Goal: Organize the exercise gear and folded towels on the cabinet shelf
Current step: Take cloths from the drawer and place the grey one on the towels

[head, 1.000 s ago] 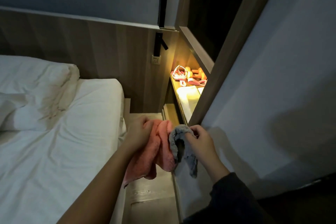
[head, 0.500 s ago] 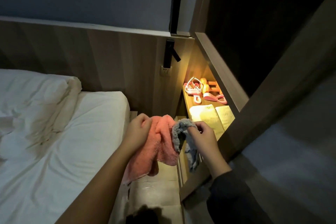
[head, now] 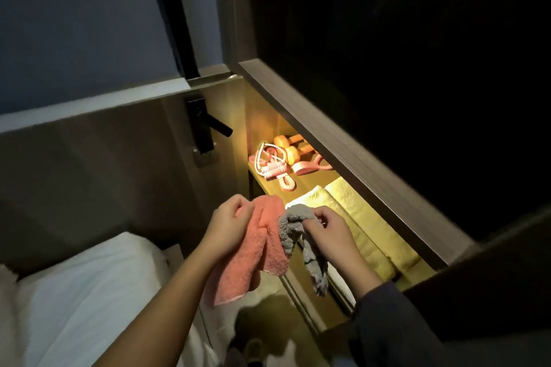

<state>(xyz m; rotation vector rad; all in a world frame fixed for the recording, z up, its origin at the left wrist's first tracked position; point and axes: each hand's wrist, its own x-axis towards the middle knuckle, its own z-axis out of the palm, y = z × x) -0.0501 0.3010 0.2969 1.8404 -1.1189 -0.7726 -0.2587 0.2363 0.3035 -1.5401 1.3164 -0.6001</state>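
My left hand (head: 228, 225) grips a pink towel (head: 259, 250) that hangs down in front of the lit cabinet shelf (head: 301, 185). Beside it my right hand (head: 326, 228) pinches a grey cloth (head: 310, 256), which droops over the shelf's front edge. On the shelf lie two folded pale yellow towels (head: 354, 211) near me. Farther back sit orange dumbbells (head: 290, 147), a pink skipping rope (head: 272, 165) and a pink grip ring (head: 311, 165).
A white bed (head: 74, 301) fills the lower left, against a wooden headboard (head: 104, 158) with a black wall lamp (head: 202, 125). A dark cabinet front (head: 387, 68) overhangs the shelf on the right. Shoes show dimly on the floor (head: 253, 348).
The view has swung closer to the shelf, so more of it and the yellow towels shows. Both hands keep their hold on the pink towel and grey cloth, now raised near the shelf's edge.
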